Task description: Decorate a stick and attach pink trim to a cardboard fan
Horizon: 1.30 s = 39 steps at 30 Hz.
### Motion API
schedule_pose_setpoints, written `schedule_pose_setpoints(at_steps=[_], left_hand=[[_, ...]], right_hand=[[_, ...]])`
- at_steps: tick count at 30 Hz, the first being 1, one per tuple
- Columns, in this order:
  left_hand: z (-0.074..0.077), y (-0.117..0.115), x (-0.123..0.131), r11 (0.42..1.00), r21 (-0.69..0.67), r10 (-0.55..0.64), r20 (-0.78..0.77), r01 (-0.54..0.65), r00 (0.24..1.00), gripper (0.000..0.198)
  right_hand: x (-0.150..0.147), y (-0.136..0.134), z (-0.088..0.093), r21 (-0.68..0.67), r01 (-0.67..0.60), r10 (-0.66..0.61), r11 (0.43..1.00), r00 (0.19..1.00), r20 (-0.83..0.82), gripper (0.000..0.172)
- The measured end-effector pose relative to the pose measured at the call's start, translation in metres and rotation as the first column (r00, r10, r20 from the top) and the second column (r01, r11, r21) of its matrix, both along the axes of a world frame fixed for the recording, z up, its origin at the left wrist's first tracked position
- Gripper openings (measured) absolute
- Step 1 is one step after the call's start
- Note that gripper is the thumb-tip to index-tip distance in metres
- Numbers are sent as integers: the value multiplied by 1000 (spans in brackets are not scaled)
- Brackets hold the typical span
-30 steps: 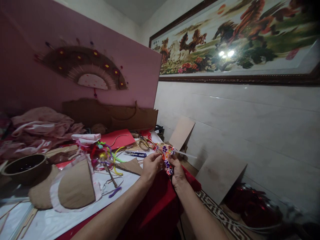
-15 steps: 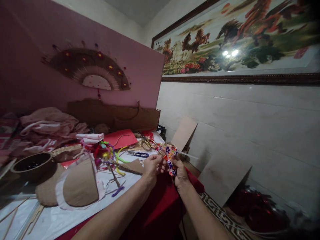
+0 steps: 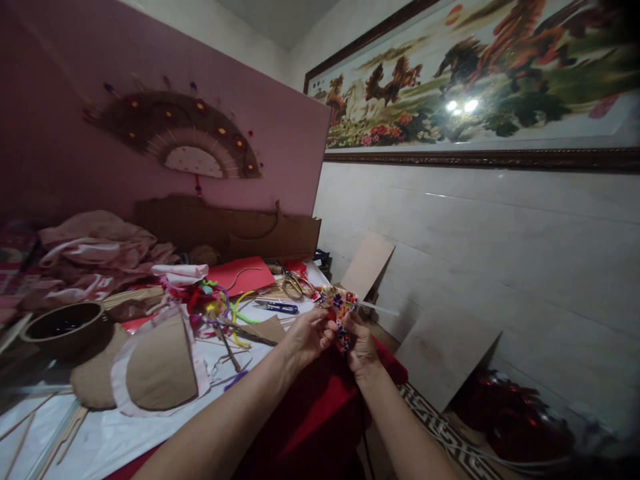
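Over the table's right edge I hold a small piece of flower-patterned fabric (image 3: 345,302), white with orange and purple blooms. My right hand (image 3: 361,343) is closed on its right side, thumb on top. Against its left side, the fingers of my left hand (image 3: 311,331) are pinched together at the cloth; whether they also hold something small is hidden. Left of the hands lie navy thread snips (image 3: 277,307) and gold-handled scissors (image 3: 297,285). A thin white strip (image 3: 380,309) sticks out to the right, just behind the fabric.
Cardboard half-rounds (image 3: 163,363), one edged with pale cloth, lie on the white-covered table beside a dark bowl (image 3: 65,328). Colourful pipe cleaners (image 3: 227,307), red paper (image 3: 243,277) and crumpled pink cloth (image 3: 105,243) are further back. A cardboard sheet (image 3: 367,263) leans against the wall.
My left hand has shifted slightly right and up along the fabric, its fingers more curled. The fabric has turned a little in my right hand.
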<state>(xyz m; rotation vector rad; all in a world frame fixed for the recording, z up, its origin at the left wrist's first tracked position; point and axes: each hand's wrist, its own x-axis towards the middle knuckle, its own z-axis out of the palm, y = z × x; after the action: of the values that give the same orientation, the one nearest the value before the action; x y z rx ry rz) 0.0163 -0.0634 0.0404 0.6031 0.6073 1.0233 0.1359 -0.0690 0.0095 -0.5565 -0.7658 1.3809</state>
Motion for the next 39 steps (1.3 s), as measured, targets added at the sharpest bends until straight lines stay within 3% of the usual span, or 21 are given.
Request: schedule_pose_setpoints(at_steps=[5, 12, 16, 21, 29, 39], left_hand=[[2, 2, -1, 997, -58, -53, 12, 54, 999, 14], [3, -1, 1, 997, 64, -42, 16, 41, 999, 14], [-1, 0, -1, 992, 105, -73, 25, 70, 997, 6], [-7, 6, -3, 989, 114, -93, -18, 94, 996, 12], [-10, 7, 3, 982, 172, 102, -140, -77, 985, 17], [-11, 7, 11, 901, 372, 316, -206, -224, 926, 26]], right_hand=[[1, 2, -2, -19, 4, -5, 1000, 1000, -13, 32], [-1, 2, 0, 16, -65, 65, 998, 998, -25, 27], [-1, 0, 2, -12, -22, 22, 1000, 1000, -13, 29], [-1, 1, 0, -12, -11, 11, 1000, 1000, 0, 25], [-3, 5, -1, -12, 75, -75, 997, 997, -35, 22], [-3, 12, -6, 28, 101, -102, 995, 993, 57, 27]])
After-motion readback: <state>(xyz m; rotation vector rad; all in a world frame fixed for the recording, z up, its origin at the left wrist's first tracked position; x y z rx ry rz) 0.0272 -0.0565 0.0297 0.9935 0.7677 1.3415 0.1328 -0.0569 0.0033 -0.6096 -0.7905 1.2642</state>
